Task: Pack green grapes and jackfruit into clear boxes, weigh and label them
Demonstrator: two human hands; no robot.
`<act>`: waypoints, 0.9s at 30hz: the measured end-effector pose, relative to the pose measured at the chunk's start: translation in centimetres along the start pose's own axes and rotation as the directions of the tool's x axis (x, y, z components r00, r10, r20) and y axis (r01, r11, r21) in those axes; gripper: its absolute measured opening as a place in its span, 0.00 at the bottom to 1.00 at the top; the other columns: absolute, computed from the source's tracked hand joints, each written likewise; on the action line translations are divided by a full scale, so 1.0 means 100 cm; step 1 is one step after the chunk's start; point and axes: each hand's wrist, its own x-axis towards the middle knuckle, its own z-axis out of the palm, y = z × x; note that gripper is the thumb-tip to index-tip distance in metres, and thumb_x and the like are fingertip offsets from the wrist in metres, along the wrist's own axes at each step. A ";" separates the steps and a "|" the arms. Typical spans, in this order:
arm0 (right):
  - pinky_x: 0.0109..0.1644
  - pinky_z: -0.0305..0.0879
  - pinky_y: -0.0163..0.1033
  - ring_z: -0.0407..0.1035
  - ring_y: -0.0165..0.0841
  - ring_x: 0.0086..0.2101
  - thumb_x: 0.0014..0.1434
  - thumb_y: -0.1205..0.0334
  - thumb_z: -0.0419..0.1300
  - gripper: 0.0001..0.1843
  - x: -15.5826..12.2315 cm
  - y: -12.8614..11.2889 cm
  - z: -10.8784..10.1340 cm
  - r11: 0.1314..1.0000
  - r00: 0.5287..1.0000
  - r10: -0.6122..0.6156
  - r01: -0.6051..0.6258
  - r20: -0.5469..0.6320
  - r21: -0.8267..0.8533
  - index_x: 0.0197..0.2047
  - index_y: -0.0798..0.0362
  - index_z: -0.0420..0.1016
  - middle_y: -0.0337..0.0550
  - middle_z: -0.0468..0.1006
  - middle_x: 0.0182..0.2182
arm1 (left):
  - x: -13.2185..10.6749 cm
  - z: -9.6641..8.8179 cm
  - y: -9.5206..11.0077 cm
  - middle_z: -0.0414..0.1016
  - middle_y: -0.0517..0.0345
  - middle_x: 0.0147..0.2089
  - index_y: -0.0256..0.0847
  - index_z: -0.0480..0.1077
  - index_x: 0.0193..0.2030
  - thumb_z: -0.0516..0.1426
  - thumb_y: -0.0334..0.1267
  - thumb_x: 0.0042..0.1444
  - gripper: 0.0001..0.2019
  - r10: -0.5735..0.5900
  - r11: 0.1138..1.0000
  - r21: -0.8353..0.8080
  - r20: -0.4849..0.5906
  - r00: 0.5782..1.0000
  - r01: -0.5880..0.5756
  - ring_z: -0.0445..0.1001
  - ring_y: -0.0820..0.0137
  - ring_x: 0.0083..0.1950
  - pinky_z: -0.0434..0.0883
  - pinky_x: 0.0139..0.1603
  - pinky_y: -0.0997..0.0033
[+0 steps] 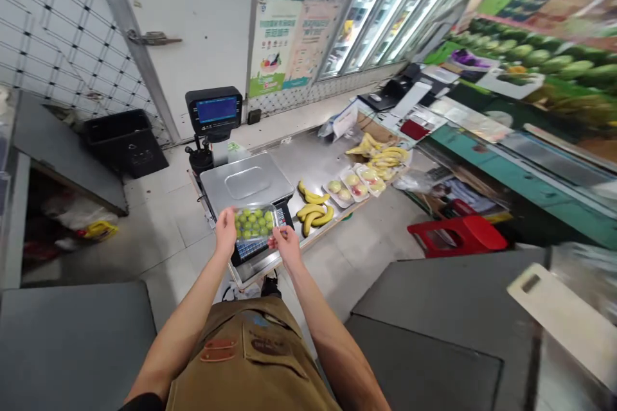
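Observation:
Between my two hands is a clear plastic box of green grapes, tilted toward me above the keypad of a weighing scale. My left hand grips the box's left end. At its lower right corner, my right hand has its fingers closed on the edge. Behind the box lies the scale's bare metal platform, with a lit display on a post at the back. Loose bananas rest just right of the scale. Farther along sit several wrapped trays of round fruit.
More bananas lie at the counter's far end. A red stool stands on the floor to the right, near grey panels. A black bin is at the left by a white door. A pale cutting board lies at far right.

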 end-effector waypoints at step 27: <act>0.71 0.62 0.61 0.70 0.53 0.61 0.44 0.47 0.73 0.40 0.132 0.103 -0.110 0.976 0.941 -0.048 0.115 0.334 -0.184 0.59 0.49 0.69 0.52 0.77 0.58 | -0.082 0.083 -0.008 0.81 0.51 0.38 0.46 0.75 0.37 0.62 0.70 0.51 0.27 -0.136 0.950 0.267 -0.120 0.983 0.164 0.81 0.56 0.42 0.79 0.52 0.51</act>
